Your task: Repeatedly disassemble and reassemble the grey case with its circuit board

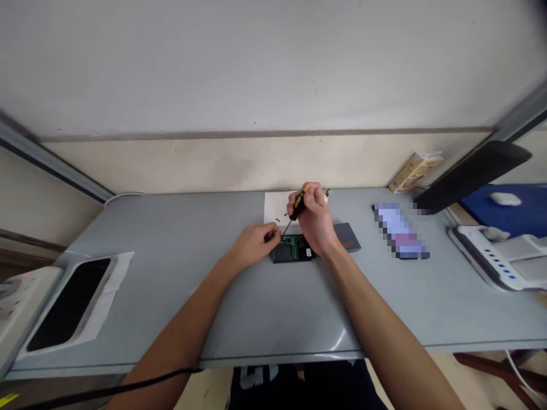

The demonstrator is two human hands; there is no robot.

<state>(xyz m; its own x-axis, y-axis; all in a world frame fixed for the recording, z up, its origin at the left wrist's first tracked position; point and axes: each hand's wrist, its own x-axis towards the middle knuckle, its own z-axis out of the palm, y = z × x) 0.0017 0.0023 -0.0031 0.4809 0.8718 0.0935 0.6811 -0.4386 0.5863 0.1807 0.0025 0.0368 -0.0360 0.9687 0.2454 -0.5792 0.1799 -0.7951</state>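
A small black device with an exposed green circuit board lies on the grey table. My right hand grips a black screwdriver with yellow markings, its tip pointing down at the board's left end. My left hand rests at the device's left edge, fingertips pinched beside the screwdriver tip. Small dark screws lie on a white sheet of paper just behind the device.
A grey cover plate lies right of the device. Further right are a blurred object, a small carton, a black monitor and a white device. A dark-lined tray sits at the left.
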